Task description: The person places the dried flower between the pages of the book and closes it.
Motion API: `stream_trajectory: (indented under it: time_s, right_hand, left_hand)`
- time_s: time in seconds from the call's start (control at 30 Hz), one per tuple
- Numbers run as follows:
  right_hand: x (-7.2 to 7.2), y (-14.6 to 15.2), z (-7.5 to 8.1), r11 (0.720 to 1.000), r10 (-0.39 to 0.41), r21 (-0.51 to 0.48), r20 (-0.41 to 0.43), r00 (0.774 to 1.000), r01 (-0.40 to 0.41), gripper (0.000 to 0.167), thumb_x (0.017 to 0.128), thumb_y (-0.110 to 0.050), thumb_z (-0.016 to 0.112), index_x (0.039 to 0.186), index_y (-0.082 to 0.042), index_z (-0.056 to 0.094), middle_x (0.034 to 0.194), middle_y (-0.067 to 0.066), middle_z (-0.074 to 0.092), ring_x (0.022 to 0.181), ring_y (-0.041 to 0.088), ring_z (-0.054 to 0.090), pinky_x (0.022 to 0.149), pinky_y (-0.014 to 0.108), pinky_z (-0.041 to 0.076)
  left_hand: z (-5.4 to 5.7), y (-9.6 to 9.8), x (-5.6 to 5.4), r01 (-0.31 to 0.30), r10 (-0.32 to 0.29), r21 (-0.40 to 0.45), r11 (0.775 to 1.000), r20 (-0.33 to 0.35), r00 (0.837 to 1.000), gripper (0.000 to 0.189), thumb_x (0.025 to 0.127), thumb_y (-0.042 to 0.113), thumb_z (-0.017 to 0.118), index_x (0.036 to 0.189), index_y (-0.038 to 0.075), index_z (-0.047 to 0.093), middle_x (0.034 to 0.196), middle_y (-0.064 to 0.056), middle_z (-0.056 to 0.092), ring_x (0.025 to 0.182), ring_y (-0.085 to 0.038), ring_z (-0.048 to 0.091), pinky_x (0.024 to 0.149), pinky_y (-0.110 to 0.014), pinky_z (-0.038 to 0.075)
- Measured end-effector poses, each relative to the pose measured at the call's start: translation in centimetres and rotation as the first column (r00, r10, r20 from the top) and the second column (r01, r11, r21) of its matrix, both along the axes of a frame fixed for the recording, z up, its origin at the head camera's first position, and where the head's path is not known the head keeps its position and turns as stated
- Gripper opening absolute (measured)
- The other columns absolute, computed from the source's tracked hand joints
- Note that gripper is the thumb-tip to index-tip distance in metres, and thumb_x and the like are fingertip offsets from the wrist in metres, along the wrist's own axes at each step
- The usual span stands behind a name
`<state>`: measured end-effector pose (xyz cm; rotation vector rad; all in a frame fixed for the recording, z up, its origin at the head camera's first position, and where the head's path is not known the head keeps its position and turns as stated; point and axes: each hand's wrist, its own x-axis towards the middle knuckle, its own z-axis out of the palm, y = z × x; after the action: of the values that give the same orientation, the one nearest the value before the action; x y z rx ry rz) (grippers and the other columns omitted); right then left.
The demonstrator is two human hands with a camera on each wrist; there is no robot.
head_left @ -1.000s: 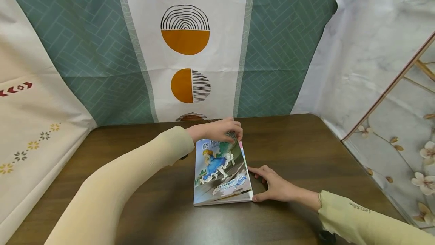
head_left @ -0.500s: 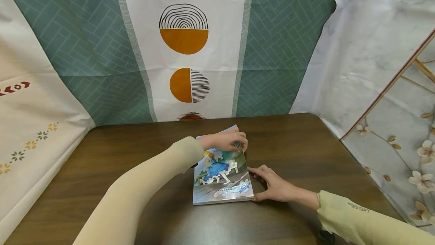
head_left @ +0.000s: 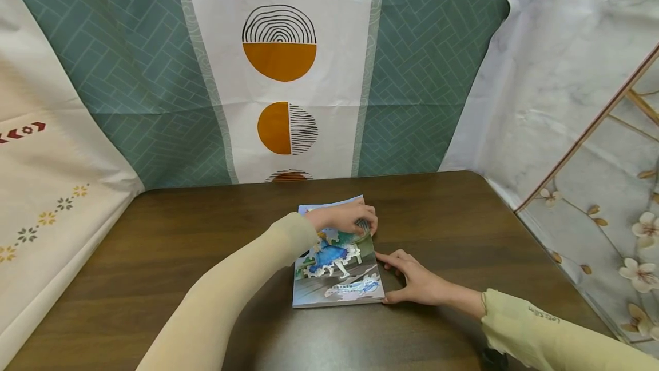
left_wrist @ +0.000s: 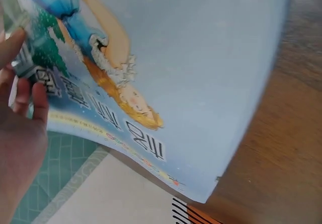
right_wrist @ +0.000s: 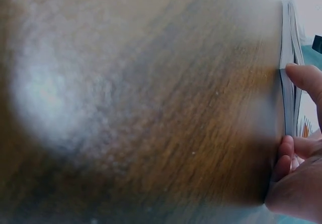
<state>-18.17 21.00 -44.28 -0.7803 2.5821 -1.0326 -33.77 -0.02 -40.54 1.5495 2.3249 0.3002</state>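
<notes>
A picture book (head_left: pixel 337 274) with a girl in a blue dress on its glossy cover lies at mid-table. My left hand (head_left: pixel 352 216) reaches over its upper part and grips the cover at the right edge. In the left wrist view, the thumb and fingers of the left hand (left_wrist: pixel 22 108) pinch the edge of the bent cover (left_wrist: pixel 186 58). To the right, my right hand (head_left: pixel 419 282) rests on the table, its thumb at the book's lower right corner and a finger at its right edge. The right wrist view shows these fingertips (right_wrist: pixel 294 70) touching the page edges (right_wrist: pixel 288 98).
The dark wooden table (head_left: pixel 216 245) reaches back to a hanging cloth (head_left: pixel 288 74) with green panels and orange half circles. A pale flowered cloth (head_left: pixel 618 216) borders the right side, a cream cloth (head_left: pixel 67 159) the left.
My left hand has moved slightly right and down along the book's edge, exposing more of the top of the cover, which appears slightly lifted and bent. The right hand has stayed in place.
</notes>
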Motion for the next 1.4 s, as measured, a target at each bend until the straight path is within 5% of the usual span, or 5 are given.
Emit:
stream_trajectory:
  time_s: [0.43,1.4]
  right_hand:
    - [-0.13,0.04,-0.14,1.000,0.004,0.009,0.020,1.000,-0.004,0.092,0.079,-0.043,0.081,0.151,-0.006,0.038,0.112,0.004,0.045,0.098,0.015,0.038,0.079,0.026,0.033]
    - [-0.09,0.06,-0.64,1.000,-0.021,0.019,-0.011,1.000,0.022,0.090,0.079,-0.047,0.080,0.151,-0.009,0.041,0.109,0.001,0.045,0.097,0.011,0.039,0.079,0.024,0.032]
  left_hand:
    - [0.22,0.18,-0.54,-0.078,0.088,-0.106,0.991,0.092,0.992,0.017,0.099,0.017,0.059,0.111,0.025,0.069,0.130,0.002,0.054,0.114,-0.016,0.033,0.095,-0.032,0.027]
    - [0.17,0.00,-0.41,-0.113,0.125,-0.092,0.989,0.136,0.983,0.018,0.098,0.017,0.061,0.111,0.025,0.071,0.131,0.004,0.055,0.107,-0.015,0.030,0.091,-0.030,0.029]
